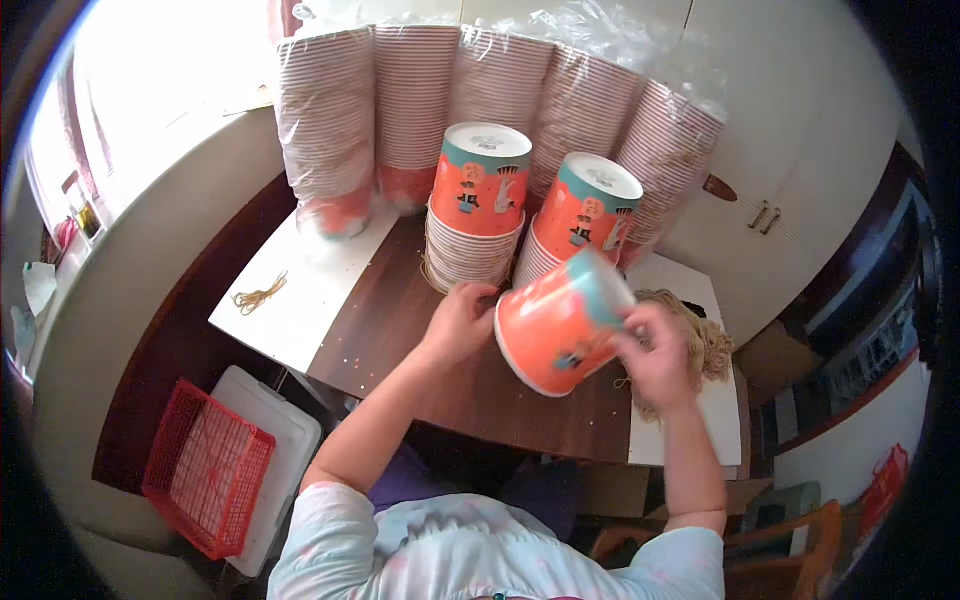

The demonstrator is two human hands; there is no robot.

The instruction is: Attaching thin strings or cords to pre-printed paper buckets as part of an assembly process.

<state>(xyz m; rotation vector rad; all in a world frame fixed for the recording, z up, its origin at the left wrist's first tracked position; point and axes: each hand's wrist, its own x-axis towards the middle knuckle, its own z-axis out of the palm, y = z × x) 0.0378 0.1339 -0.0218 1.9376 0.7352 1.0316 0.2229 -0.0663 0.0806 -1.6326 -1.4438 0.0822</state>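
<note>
Right hand (660, 355) clamped on orange paper tub (560, 325), tilted just in front of the right tub stack (580, 225); left hand (460, 320) loosely curled at its rim. Risk: tilted tub could knock that stack off the table (400, 330)

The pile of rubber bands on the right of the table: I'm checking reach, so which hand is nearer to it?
Right. The right hand holds the tilted orange paper cup just beside the rubber band pile; the left hand is across the cup, by the left cup stack.
</note>
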